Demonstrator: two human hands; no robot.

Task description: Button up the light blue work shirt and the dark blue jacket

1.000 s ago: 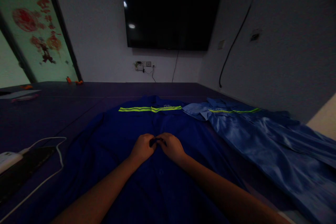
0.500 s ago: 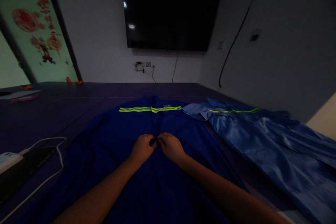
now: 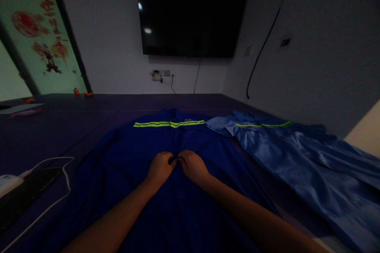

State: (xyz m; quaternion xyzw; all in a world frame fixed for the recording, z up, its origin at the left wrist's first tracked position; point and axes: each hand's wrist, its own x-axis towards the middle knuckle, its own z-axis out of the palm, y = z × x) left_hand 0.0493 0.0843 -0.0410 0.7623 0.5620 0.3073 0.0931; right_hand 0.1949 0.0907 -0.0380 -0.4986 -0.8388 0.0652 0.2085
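Note:
A dark blue work jacket (image 3: 142,144) lies spread out in front of me, its collar pointing away and a yellow-green reflective stripe across the chest. Over its middle, my left hand (image 3: 162,166) pinches one edge of the front opening. My right hand (image 3: 192,166) is closed on the facing edge, its fingertips nearly touching those of the left. A little cloth is raised between the two hands. Whatever button or buttonhole lies under the fingers is hidden. Lower on the front, a round button (image 3: 182,195) shows faintly.
To the right lies a lighter, shiny blue garment (image 3: 285,158), its sleeve meeting the jacket's shoulder. A white charger (image 3: 10,184) with a white cable (image 3: 69,178) rests on a dark board at left. Small orange objects (image 3: 88,95) stand farther back. A television (image 3: 192,16) hangs on the wall.
Both hands keep their pinch on the jacket front in almost the same place. The view has shifted very slightly; the garments lie as before.

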